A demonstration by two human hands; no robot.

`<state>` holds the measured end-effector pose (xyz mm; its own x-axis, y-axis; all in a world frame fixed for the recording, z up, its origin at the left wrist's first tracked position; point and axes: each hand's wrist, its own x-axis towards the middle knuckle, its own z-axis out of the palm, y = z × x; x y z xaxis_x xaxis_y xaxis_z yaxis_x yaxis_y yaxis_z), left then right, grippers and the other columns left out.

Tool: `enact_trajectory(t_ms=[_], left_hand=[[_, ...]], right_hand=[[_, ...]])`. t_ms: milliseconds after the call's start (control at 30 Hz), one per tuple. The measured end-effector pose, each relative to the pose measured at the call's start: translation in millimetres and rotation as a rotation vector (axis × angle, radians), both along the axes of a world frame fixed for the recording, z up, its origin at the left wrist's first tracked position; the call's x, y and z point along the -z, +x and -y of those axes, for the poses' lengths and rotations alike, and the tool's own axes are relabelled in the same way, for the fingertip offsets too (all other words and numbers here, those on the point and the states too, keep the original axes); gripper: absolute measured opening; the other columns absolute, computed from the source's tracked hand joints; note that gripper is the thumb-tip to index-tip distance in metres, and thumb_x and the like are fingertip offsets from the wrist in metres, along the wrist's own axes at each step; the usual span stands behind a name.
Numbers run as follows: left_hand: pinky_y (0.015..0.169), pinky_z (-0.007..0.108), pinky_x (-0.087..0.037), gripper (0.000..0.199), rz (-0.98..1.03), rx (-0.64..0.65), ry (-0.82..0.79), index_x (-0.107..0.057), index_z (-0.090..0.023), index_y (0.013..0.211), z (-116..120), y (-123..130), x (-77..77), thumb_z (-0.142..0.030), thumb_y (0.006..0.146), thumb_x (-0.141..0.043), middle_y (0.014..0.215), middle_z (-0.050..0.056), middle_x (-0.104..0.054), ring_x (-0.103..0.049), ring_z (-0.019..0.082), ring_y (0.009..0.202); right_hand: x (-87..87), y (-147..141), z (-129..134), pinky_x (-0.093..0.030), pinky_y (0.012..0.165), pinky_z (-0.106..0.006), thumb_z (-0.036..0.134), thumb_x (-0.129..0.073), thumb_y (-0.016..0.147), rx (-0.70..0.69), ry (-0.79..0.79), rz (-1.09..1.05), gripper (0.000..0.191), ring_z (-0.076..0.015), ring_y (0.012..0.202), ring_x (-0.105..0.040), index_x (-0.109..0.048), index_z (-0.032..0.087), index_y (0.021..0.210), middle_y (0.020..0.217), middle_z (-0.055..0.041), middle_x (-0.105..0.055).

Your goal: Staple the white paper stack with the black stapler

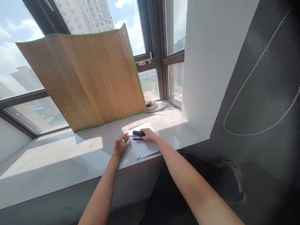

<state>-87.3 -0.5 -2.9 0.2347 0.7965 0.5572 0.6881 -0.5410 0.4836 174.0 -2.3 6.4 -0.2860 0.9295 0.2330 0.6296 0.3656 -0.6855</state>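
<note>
A black stapler [138, 133] is above white paper [143, 149] on the pale window ledge [89, 165]. Its top arm looks raised from the base, with a metal strip pointing left. My right hand [148, 135] is closed round the stapler's right end. At the other end, my left hand [120, 144] pinches the metal part with thumb and fingers. The paper lies a little askew near the ledge's front edge, partly under the stapler and my right hand.
A bamboo mat [91, 78] with green edging leans against the windows at the back. Stacked plates [153, 105] stand by its right corner. A white wall column [208, 62] rises at the right, and a beaded cord [239, 90] hangs beyond it.
</note>
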Motion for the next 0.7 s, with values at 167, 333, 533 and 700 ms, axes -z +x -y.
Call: enact_trajectory(t_ms=[167, 333, 533, 700], left_hand=[[0.094, 0.040, -0.054, 0.017, -0.097, 0.038, -0.014, -0.075, -0.024, 0.107, -5.7, -1.7, 1.1, -0.025, 0.096, -0.061, 0.112, 0.008, -0.077, -0.067, 0.026, 0.105], [0.098, 0.043, -0.052, 0.015, -0.141, 0.037, -0.021, -0.067, -0.021, 0.102, -11.6, -1.1, 3.4, -0.015, 0.093, -0.057, 0.109, 0.009, -0.072, -0.064, 0.027, 0.105], [0.102, 0.046, -0.050, 0.015, -0.170, 0.028, -0.021, -0.063, -0.022, 0.101, -13.3, 0.7, 3.2, -0.015, 0.095, -0.051, 0.113, 0.012, -0.067, -0.060, 0.029, 0.109], [0.105, 0.046, -0.049, 0.014, -0.194, 0.033, -0.078, -0.062, -0.023, 0.101, -12.9, 2.6, 2.0, -0.017, 0.094, -0.052, 0.113, 0.011, -0.067, -0.061, 0.029, 0.111]], right_hand=[[6.4, 0.1, -6.9, -0.043, 0.073, -0.025, 0.017, -0.073, 0.081, -0.010, 0.032, 0.024, 0.019, -0.0208, 0.091, -0.066, -0.072, 0.020, 0.099, 0.099, -0.0041, -0.074], [7.4, -1.1, -10.0, -0.044, 0.075, -0.026, 0.014, -0.073, 0.080, -0.016, 0.027, 0.033, 0.021, -0.0223, 0.094, -0.067, -0.072, 0.020, 0.100, 0.101, -0.0052, -0.074], [4.5, -2.2, -6.9, -0.043, 0.073, -0.026, 0.013, -0.072, 0.081, -0.007, 0.023, 0.033, 0.022, -0.0220, 0.093, -0.066, -0.071, 0.021, 0.102, 0.104, -0.0057, -0.073], [-1.1, -4.0, -2.6, -0.043, 0.075, -0.028, 0.016, -0.074, 0.081, -0.003, 0.060, 0.084, 0.020, -0.0238, 0.094, -0.065, -0.072, 0.021, 0.100, 0.105, -0.0068, -0.073]])
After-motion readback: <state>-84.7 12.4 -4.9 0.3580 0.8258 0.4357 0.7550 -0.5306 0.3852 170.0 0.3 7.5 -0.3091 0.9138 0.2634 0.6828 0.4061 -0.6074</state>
